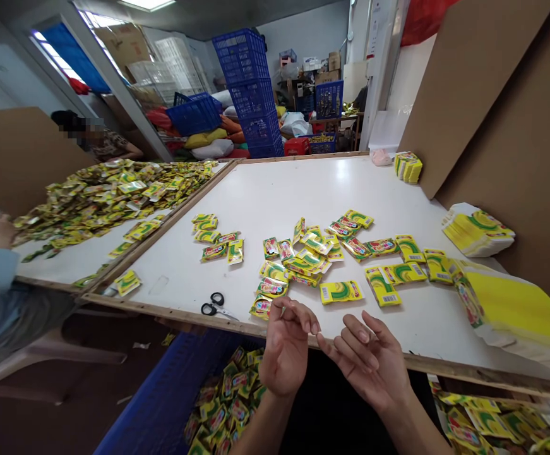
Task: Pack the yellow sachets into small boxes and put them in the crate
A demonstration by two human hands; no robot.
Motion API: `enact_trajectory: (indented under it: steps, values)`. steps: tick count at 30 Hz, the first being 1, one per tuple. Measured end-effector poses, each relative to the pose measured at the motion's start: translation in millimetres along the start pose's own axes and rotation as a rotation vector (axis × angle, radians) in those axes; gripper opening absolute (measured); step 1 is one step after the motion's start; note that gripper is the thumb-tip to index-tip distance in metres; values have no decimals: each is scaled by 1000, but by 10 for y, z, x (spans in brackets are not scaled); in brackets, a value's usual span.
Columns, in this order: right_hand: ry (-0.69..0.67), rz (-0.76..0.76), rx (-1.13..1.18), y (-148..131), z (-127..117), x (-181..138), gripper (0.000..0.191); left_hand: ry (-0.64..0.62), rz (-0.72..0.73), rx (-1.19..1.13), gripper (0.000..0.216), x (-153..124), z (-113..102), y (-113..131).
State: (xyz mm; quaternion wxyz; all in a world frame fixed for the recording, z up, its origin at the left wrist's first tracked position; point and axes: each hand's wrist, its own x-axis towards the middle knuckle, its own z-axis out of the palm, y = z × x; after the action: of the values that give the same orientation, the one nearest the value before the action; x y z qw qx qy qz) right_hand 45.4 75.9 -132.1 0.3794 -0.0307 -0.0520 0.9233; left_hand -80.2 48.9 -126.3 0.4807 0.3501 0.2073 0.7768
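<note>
Above the near edge of the table I hold both hands up, palms turned inward. My left hand point(286, 346) has its fingers bent over toward the right, with nothing visible in it. My right hand point(372, 360) is half curled, its fingers apart and holding nothing that I can see. Their fingertips meet or nearly meet. Just beyond lie a yellow-green small box point(341, 292) and a loose heap of similar packets point(310, 256). A chain of boxes point(402, 273) runs off to the right. Black-handled scissors point(216, 306) rest left of my left hand.
Stacks of flat yellow cartons point(478, 229) stand at right beside a cardboard panel point(487, 82). Below the table edge, a blue crate point(161, 385) holds many packets. At left, a wooden strip borders another table with a large packet pile point(123, 189); two people sit there.
</note>
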Motion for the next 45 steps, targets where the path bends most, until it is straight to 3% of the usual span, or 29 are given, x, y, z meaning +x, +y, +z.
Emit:
enact_trajectory:
  steps: [5,12,19,22,25,28,32,37,41,45]
  values:
    - [-40,-71,-140,23,56,-72,39,-17,91,109,35,-36,19,-13]
    - [-119,-222,-409,76,85,-151,35,28,84,226,28,-35,50,-10]
    - [-40,-342,-586,93,21,-189,29,56,76,316,29,-61,12,-64]
    - [-26,-365,-598,78,9,-190,29,54,73,505,21,-70,-44,-42]
    - [-17,-376,-636,57,-10,-198,30,-90,-9,890,6,-62,-108,40]
    - [48,-375,-779,31,-79,-210,31,-344,-82,1168,14,-45,-160,133]
    - [129,-268,-1010,-4,-192,-223,33,-559,-65,1348,18,-20,-226,164]
    - [161,-74,-1159,-26,-194,-218,36,-771,-96,1506,11,-14,-371,37]
    - [144,-19,-1165,-5,-213,-181,36,-751,-119,1568,11,12,-487,-181]
    - [174,-68,-1146,21,-308,-148,36,-581,-93,1589,13,204,-574,-548]
